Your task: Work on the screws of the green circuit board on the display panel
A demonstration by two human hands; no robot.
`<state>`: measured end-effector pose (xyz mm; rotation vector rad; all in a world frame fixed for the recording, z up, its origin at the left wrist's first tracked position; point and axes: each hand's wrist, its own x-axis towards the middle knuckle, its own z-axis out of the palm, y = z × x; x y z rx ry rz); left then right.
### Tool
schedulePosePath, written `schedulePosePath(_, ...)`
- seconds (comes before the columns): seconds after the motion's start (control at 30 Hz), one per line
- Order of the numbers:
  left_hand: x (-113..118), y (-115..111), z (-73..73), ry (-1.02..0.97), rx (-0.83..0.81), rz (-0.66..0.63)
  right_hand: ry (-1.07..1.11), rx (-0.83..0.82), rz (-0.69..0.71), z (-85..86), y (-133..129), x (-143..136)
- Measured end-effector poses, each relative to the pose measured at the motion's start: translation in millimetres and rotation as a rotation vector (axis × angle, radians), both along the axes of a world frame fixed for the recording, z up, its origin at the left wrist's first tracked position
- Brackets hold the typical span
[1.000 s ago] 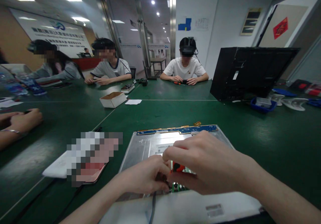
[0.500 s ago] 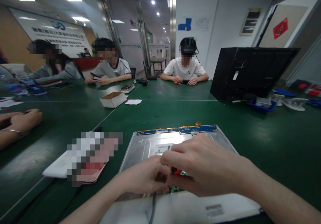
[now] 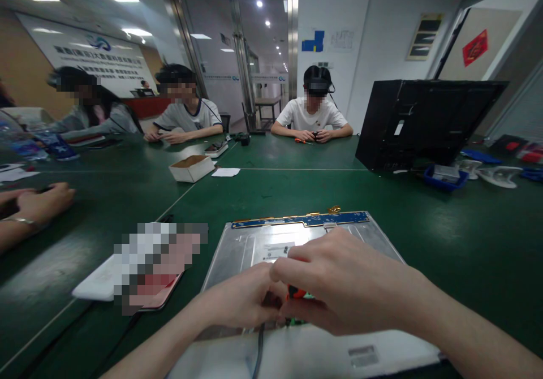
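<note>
A metal-backed display panel [image 3: 237, 252] lies flat in front of me, with a blue circuit strip [image 3: 292, 220] along its far edge. Over its near part, my right hand [image 3: 335, 283] is closed around a screwdriver with an orange-and-black handle [image 3: 296, 292]; its shaft and tip are hidden. My left hand [image 3: 250, 294] meets the right one, fingers curled down beside the screwdriver, and whatever they pinch is out of sight. Bits of a green circuit board [image 3: 292, 322] show beneath both hands. A dark cable [image 3: 259, 348] runs from under my left hand towards me.
Left of the panel lie a white flat item [image 3: 95, 281] and a pink phone-like one [image 3: 163, 297]. Farther off stand a small open box [image 3: 192, 169], a large black monitor [image 3: 428, 121] and a blue tray [image 3: 443, 182]. Another person's hands [image 3: 44, 201] rest at the left; people sit opposite.
My hands stay at almost the same spot, with only a slight shift of the right hand around the screwdriver. Across the table, a person's head has lifted a little.
</note>
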<state>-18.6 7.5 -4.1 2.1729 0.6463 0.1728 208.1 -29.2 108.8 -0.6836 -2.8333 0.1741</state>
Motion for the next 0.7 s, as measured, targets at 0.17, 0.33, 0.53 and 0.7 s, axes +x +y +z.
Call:
schedulePosePath(0.17, 1.5, -0.3, 1.1, 0.004, -0.002, 0.007, 0.002, 0.022, -0.009, -0.9, -0.3, -0.5)
schedulePosePath(0.33, 2.1, 1.1, 1.9, -0.005, 0.0, -0.006, -0.028, 0.02, -0.029, -0.8, -0.6, -2.0)
schedulePosePath(0.53, 1.9, -4.1, 2.3, 0.006, 0.053, 0.016, -0.028, -0.007, -0.018, 2.1, -1.4, -0.1)
schedulePosePath(0.7, 0.0, -10.0, 2.0, 0.012, 0.057, 0.087, -0.022, -0.05, 0.029, 3.6, -3.3, -1.0)
